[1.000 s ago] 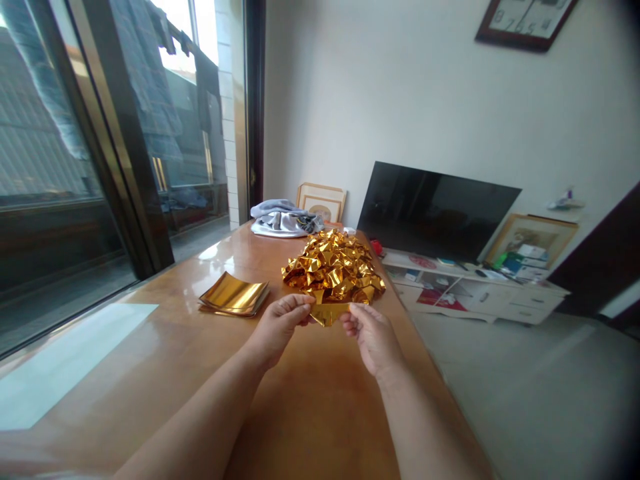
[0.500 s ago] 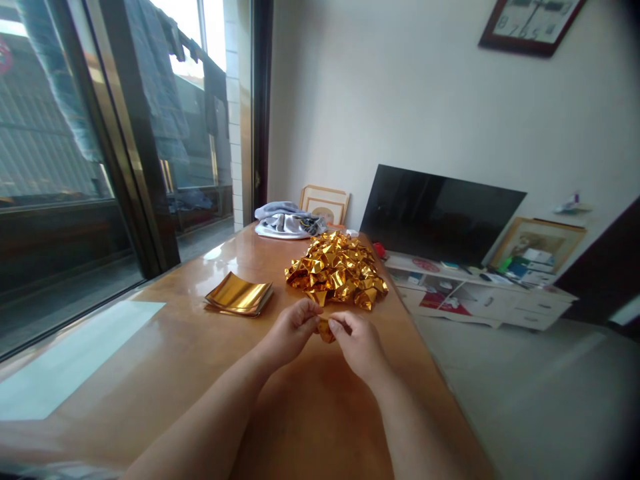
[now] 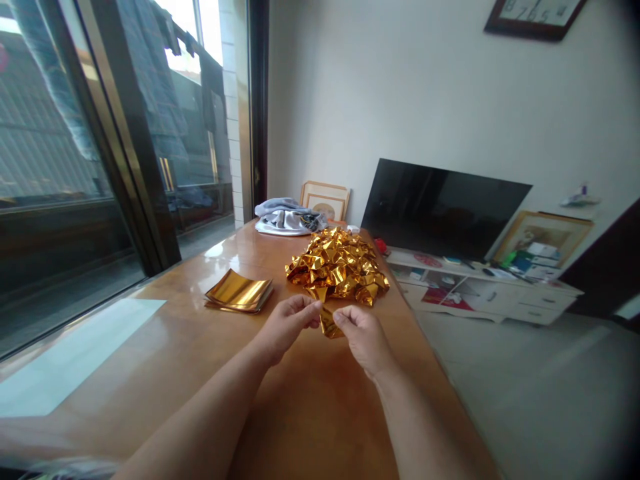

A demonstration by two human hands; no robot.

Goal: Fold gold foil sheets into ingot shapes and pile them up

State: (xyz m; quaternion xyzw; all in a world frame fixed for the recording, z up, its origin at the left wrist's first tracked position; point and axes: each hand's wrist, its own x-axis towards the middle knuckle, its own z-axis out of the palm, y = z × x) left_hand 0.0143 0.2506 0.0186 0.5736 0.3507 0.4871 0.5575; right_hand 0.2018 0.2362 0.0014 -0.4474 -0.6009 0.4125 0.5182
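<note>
While 2 hands point(image 3: 283, 328) pinch gold foil point(image 3: 329, 325), shiny foil pile point(image 3: 340, 264) beyond

Both hands point(image 3: 287, 328) were totally bare, forearms point(image 3: 207, 407) too, kinda smooth-looking, with wrists point(image 3: 383, 375) that looked slimmer than the thicker part of the arms further back.

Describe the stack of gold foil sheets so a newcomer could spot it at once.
Find the glossy brown table running away from the viewer. On it, to the left of the left hand and the heap of folded gold foil, lies the stack of gold foil sheets. Unlike that jagged heap, its sheets lie layered, unfolded and gently curved.
</note>
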